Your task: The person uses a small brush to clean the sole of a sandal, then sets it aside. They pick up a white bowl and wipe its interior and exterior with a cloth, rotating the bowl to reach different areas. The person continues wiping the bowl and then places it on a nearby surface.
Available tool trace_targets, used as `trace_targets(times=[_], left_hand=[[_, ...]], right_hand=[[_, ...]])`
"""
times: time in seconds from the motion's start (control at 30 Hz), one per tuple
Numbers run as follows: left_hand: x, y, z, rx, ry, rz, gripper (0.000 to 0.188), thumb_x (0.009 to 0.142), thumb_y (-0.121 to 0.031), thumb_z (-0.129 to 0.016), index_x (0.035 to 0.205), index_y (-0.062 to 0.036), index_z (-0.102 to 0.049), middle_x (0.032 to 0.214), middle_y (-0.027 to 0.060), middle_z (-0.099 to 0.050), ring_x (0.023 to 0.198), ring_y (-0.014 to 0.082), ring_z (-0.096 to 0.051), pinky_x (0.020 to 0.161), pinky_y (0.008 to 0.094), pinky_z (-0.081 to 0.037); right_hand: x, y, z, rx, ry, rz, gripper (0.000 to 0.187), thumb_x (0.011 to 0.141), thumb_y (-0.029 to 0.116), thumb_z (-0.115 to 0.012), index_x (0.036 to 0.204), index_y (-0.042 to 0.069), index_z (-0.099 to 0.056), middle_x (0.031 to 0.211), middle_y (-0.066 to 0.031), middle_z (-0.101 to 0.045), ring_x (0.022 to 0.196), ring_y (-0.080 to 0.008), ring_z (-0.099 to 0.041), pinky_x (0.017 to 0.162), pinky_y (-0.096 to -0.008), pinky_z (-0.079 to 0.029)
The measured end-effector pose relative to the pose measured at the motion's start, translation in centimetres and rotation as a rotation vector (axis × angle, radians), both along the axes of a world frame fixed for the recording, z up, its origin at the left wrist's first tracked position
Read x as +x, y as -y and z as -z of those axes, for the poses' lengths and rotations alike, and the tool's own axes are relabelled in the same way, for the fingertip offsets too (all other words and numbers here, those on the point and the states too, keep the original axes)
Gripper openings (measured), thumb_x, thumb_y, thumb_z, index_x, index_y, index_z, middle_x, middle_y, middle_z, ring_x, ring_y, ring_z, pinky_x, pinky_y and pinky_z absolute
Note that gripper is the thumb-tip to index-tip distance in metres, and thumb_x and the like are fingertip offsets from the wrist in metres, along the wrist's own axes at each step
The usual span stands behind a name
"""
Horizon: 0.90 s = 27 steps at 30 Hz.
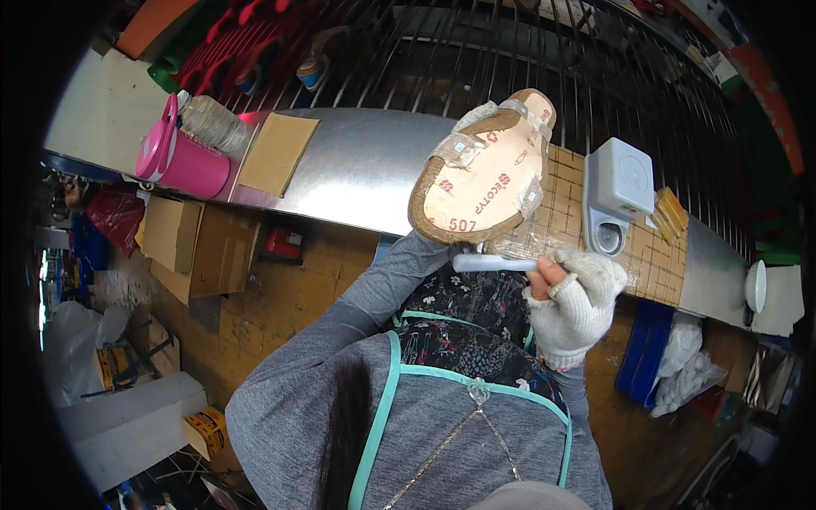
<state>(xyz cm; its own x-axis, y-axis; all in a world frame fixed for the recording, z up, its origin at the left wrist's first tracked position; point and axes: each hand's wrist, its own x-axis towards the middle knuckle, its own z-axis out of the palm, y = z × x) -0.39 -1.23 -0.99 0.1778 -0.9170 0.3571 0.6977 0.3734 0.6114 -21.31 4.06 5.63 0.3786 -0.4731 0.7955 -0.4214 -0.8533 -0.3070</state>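
Note:
An unfinished sandal (484, 183) is raised above the bench with its underside up, showing a pale printed insole board, a brown rim and strap ends folded over the edge. The grey sleeve of my left arm runs in behind it; my left hand is mostly hidden there, supporting the sandal. My right hand (578, 297), in a white knitted glove with bare fingertips, pinches the white handle of a brush (497, 263). Its dark bristles are close to the sandal's near end; whether they touch it I cannot tell.
On the metal bench (357, 161), a white dispenser (622, 178) with a round cup stands on a patterned board (654, 263), beside a yellow piece (670, 214). A pink jug (183, 157), a clear bottle (212, 126) and cardboard (276, 153) lie left. Metal rods (408, 64) run behind.

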Motion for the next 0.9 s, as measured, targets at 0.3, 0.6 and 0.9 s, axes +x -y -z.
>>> trace_targets(times=[0.3,0.6,0.9], left_hand=[[0.1,-1.1,0.0,0.040,0.037,-0.027,0.080,0.095,-0.051,-0.055,0.155,-0.0088,-0.023,0.153,0.0195,-0.037,0.134,0.0363,-0.049,0.110,0.0462,-0.048],[0.1,-2.4,-0.6,0.093,0.070,-0.057,0.087,0.090,-0.061,-0.055,0.154,-0.0100,-0.026,0.152,0.0191,-0.040,0.132,0.0362,-0.050,0.110,0.0481,-0.046],[0.1,-3.1,-1.0,0.160,0.087,-0.088,0.095,0.086,-0.072,-0.054,0.154,-0.0111,-0.028,0.150,0.0187,-0.042,0.131,0.0361,-0.050,0.111,0.0501,-0.045]], right_hand=[[0.0,-0.1,0.3,0.055,0.021,-0.023,0.034,0.067,0.009,-0.088,0.099,0.011,-0.077,0.100,-0.0047,-0.068,0.092,-0.0243,-0.061,0.081,-0.0379,-0.044],[0.3,0.5,0.9,0.084,0.116,-0.020,0.032,0.067,0.009,-0.087,0.097,0.011,-0.077,0.097,-0.0067,-0.068,0.092,-0.0261,-0.061,0.082,-0.0382,-0.045],[-2.0,0.5,2.5,0.239,0.133,0.037,0.024,0.069,0.010,-0.087,0.089,0.008,-0.075,0.097,-0.0076,-0.068,0.093,-0.0253,-0.061,0.082,-0.0371,-0.048]])
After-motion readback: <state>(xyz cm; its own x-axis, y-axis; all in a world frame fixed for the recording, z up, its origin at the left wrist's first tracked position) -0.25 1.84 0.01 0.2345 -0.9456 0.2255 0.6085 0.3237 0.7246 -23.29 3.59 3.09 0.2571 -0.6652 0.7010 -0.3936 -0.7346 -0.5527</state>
